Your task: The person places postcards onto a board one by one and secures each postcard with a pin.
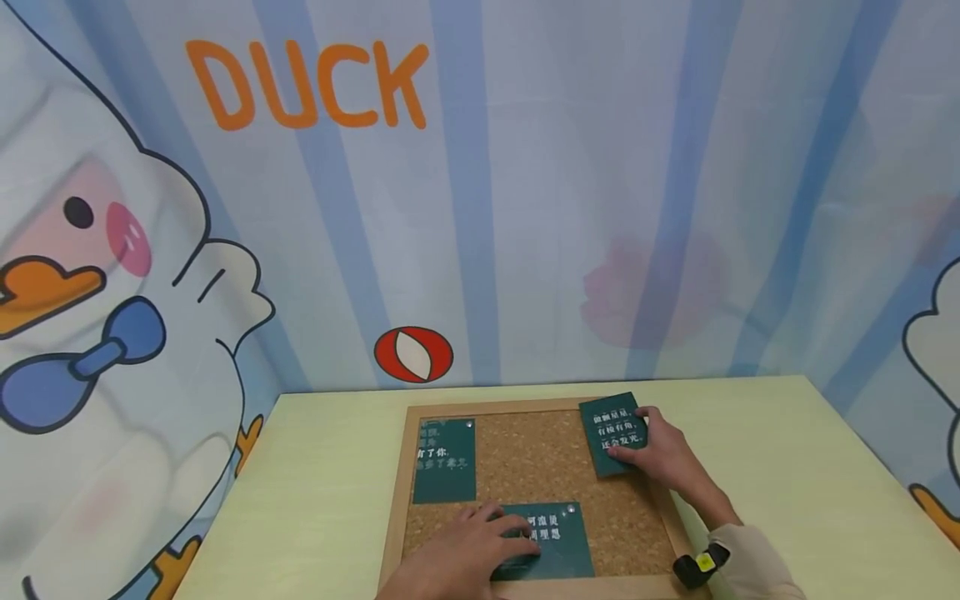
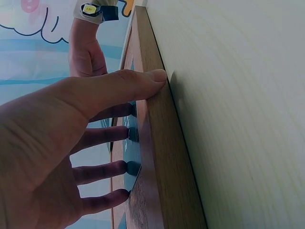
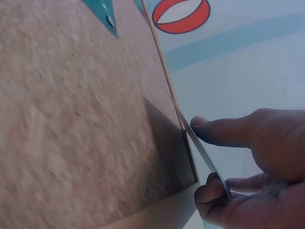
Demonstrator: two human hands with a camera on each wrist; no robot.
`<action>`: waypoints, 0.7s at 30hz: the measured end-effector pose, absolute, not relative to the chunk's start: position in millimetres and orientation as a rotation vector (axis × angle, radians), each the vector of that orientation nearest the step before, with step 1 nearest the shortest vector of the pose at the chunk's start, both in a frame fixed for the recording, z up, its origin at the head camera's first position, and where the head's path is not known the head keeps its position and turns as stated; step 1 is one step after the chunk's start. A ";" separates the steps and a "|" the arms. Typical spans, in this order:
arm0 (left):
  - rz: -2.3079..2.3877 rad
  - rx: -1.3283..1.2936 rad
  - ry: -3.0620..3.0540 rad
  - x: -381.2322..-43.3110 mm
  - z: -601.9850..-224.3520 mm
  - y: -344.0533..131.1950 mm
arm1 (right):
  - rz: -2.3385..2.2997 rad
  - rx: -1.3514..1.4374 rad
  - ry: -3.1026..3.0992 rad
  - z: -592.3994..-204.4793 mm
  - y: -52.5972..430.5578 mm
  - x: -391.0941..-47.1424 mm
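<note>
A wood-framed cork board (image 1: 525,450) lies on the table. My right hand (image 1: 667,450) pinches a dark green card (image 1: 611,425) with white writing, tilted over the board's far right corner; edge-on, the card (image 3: 205,152) shows between thumb and fingers in the right wrist view. My left hand (image 1: 472,550) rests its spread fingertips on a second green card (image 1: 562,550) at the board's near edge, covering its left part. In the left wrist view the thumb of my left hand (image 2: 62,129) lies on the wooden frame (image 2: 159,124). A third green card (image 1: 446,475) sits at the far left.
A silver pushpin (image 1: 572,508) is in the near card's top right corner, another pushpin (image 1: 469,425) in the far left card's. Pale yellow table (image 1: 322,500) surrounds the board. Behind it hangs a blue-striped curtain (image 1: 540,208) with duck pictures.
</note>
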State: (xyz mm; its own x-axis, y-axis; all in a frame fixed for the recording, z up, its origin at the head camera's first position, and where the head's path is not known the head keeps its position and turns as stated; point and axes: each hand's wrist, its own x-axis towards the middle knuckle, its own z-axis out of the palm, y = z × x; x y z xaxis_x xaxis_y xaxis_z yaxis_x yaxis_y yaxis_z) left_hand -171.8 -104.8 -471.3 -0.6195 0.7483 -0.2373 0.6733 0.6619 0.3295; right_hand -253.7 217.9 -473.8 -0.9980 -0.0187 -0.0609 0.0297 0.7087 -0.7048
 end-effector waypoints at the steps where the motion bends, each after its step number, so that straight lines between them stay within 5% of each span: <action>1: 0.297 1.121 2.526 -171.7 -471.6 -104.5 | -1.175 0.003 2.847 -475.1 216.5 -252.6; 21: 0.290 1.106 2.534 -170.3 -470.9 -103.6 | -0.979 -0.168 2.865 -484.1 198.8 -244.6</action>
